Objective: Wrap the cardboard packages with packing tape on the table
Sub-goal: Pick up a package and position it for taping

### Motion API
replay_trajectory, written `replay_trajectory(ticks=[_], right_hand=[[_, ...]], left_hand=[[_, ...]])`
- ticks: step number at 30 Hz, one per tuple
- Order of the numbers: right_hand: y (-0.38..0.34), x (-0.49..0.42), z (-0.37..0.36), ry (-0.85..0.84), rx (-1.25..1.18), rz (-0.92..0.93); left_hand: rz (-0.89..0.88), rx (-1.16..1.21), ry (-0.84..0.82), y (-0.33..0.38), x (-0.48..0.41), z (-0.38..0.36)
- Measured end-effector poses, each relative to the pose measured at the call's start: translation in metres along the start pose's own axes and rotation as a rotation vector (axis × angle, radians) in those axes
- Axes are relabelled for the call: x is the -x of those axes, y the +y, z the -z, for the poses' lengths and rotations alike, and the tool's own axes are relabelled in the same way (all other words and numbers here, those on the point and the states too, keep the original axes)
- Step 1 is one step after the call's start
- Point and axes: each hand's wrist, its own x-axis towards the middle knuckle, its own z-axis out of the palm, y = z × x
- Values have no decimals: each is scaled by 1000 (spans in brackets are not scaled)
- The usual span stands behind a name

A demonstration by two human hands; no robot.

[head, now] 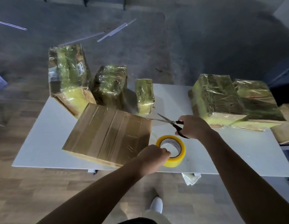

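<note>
Two hands busy beside one taped box

One brown cardboard box (108, 135) lies flat on the white table (43, 143), near the front edge, with strips of clear tape across its top. Just at its right side is the yellow tape roll (174, 162), its hole facing up. My left hand (152, 156) grips it, fingers curled over the rim. My right hand (193, 126) is closed around the black handles of the scissors (172, 122). Their blades are parted and point to the far right corner of the box. Behind the box three shiny taped packages stand in a row: a tall package (68, 75), a middle package (110, 84) and a small package (144, 96). Two more taped packages (216, 97) lie together on the right part of the table. Below the table edge I see the wooden floor (35, 191) and one white shoe (156, 206).
</note>
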Motion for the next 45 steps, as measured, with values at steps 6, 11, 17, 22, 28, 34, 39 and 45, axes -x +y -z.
replay_trajectory(ticks=[6,11,17,22,28,34,39,45], right_hand=[[7,17,15,-233,119,-99],[-16,25,24,-278,261,-60],[-45,9,16,-288,393,13],[-50,0,12,-266,440,10],[-61,0,15,-365,501,53],[-70,-10,5,-369,536,30],[-77,-21,-2,-451,551,20],[-76,-25,-6,-430,542,39]], left_hand=[[3,5,-12,4,-1,0],[-15,-33,-70,6,-5,-6],[-46,-67,-33,6,-4,-5],[-34,-85,-61,6,-3,-3],[-50,-70,-33,6,-2,-3],[-68,-43,-23,6,0,1],[-71,-78,-38,7,1,3],[-83,-71,-46,8,1,4]])
